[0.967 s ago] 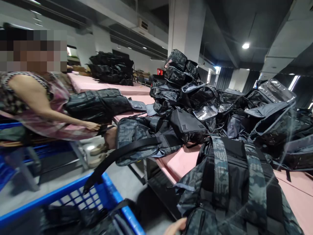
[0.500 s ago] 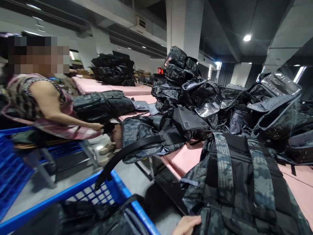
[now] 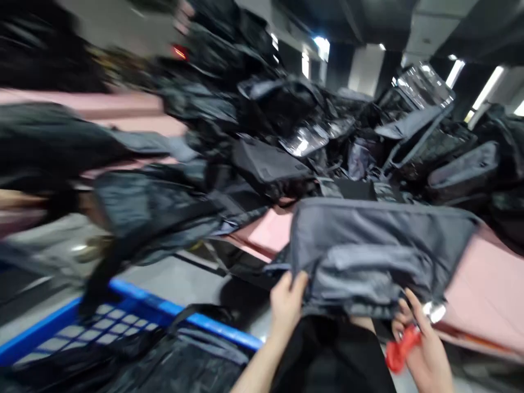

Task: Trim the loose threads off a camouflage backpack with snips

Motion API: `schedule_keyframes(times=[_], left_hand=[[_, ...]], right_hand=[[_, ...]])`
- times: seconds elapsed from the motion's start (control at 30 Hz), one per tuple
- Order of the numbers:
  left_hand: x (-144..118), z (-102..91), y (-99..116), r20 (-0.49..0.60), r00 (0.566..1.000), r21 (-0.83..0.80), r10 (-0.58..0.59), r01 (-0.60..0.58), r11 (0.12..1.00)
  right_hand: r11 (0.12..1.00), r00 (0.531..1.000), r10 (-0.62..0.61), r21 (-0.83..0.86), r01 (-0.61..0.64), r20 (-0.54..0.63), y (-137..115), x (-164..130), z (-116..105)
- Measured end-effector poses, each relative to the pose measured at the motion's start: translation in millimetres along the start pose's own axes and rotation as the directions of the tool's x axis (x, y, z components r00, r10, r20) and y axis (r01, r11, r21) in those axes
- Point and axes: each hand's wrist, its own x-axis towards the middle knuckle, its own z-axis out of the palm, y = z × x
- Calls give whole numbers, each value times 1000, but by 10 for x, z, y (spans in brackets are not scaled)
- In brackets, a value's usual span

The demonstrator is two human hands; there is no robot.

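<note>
Left hand (image 3: 286,303) and right hand (image 3: 426,338) at a grey bag (image 3: 368,229).
Far off at my screen, I see the left hand pinching the bag's left edge. The right hand is curled round a small red thing (image 3: 403,349), its fingertips by the bag's bottom edge. The bag is tipped up in front of a pink table (image 3: 491,295). A big heap of dark bags (image 3: 278,109) lies behind it. On the left, more bags (image 3: 196,360) sit in a blue basket (image 3: 164,307) over a grey floor (image 3: 172,286). Bright lights (image 3: 487,87) shine at the back of the room. It looks smeary, so I can't read any words.
</note>
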Motion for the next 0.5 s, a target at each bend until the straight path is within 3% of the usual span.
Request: schedule_keyframes(times=[0.07, 0.13, 0.2, 0.27, 0.5], left_hand=[[143, 59, 102, 0, 994, -84, -110, 109, 990], [282, 122, 178, -38, 926, -334, -376, 343, 878], [370, 162, 252, 7, 850, -422, -526, 480, 769], [394, 171, 318, 39, 817, -428, -576, 534, 729], [374, 172, 396, 31, 814, -399, -580, 542, 739]], right_hand=[[1000, 994, -10, -10, 9, -107, -3, -85, -59], [997, 986, -45, -71, 34, -159, 48, -133, -73], [989, 985, -45, -148, 21, -166, 128, -142, -57], [980, 983, -55, -198, 20, -176, 207, -124, -14], [990, 966, -136, -64, 125, -220, 334, 57, 306]])
